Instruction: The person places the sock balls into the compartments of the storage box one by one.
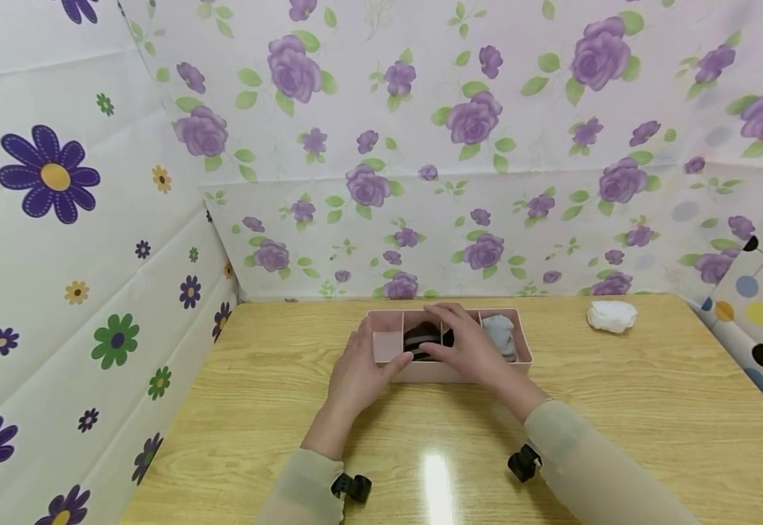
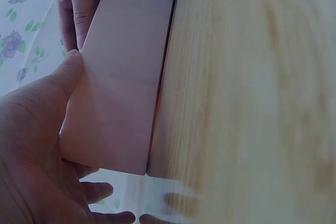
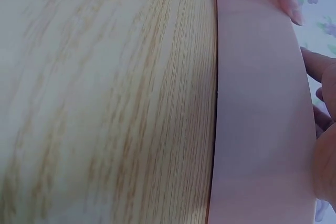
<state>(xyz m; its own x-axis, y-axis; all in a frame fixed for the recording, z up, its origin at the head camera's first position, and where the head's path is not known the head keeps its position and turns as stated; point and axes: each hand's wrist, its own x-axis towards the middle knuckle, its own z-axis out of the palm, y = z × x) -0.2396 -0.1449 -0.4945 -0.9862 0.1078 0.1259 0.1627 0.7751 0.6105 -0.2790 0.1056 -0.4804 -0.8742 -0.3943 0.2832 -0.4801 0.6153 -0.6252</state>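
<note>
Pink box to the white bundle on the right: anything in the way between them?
Nothing in between: the head view shows only bare wooden tabletop from the pink box to the white bundle.

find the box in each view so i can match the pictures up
Head: box just below the picture's centre, its long side running across.
Left wrist: box left of centre, running down from the top edge.
Right wrist: box right of centre, running top to bottom.
Shared landmark: the left hand, its thumb at the box's near rim in all three.
</note>
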